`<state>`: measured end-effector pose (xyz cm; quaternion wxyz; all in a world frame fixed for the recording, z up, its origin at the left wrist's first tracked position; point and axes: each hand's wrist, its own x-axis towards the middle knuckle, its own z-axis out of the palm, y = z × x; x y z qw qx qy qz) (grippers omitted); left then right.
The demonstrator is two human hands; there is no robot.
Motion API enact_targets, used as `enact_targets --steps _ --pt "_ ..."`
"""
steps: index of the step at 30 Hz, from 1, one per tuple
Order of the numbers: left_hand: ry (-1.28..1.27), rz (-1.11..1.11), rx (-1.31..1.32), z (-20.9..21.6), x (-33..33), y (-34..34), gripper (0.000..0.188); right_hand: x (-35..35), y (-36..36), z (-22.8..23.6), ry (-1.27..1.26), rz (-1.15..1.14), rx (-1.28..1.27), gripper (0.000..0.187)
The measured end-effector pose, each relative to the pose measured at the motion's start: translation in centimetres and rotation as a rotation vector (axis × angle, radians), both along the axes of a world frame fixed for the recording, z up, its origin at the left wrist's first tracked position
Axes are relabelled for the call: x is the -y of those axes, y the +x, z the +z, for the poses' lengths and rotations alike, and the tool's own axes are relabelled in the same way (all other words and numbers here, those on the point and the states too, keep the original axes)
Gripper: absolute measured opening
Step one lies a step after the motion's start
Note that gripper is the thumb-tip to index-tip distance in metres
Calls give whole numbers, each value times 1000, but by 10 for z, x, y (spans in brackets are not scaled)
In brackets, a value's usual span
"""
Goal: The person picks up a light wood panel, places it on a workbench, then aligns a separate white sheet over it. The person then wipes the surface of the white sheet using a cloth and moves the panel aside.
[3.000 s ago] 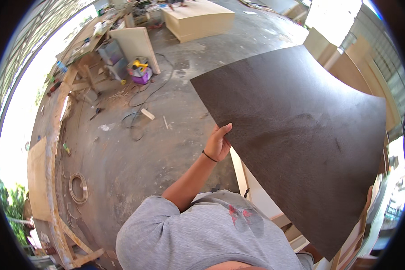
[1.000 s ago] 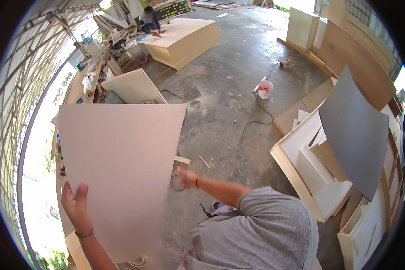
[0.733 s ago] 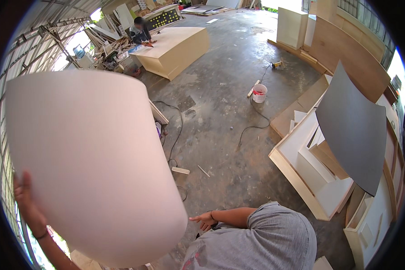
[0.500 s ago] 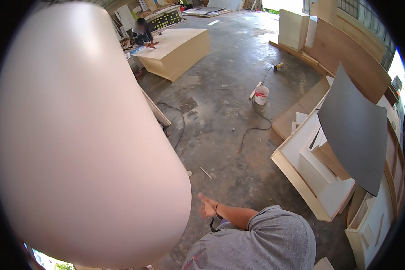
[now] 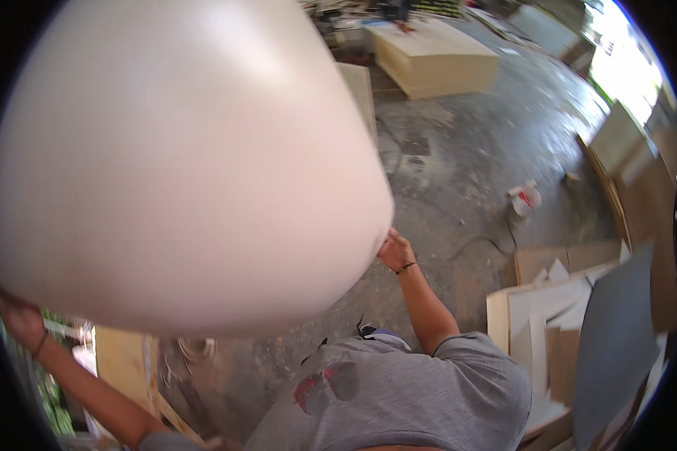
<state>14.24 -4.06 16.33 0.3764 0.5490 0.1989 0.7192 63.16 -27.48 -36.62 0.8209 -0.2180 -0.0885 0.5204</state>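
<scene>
Both hands (image 5: 396, 250) apparently gripping panel (image 5: 180, 158) edges

Both arms raised and spread; left hand (image 5: 19, 319) and right hand (image 5: 393, 250) each closed in a grip.

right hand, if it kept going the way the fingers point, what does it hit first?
The right hand points up and left and already grips the lower right edge of the big pale panel. Going straight on, it would meet that panel at once; nothing else shows in that line, though the panel hides whatever lies behind it.
</scene>
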Motion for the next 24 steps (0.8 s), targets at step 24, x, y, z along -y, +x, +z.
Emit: enact_targets --steps 24 --pt "-391 242 707 -424 109 -157 46 -99 201 134 44 -125 962 73"
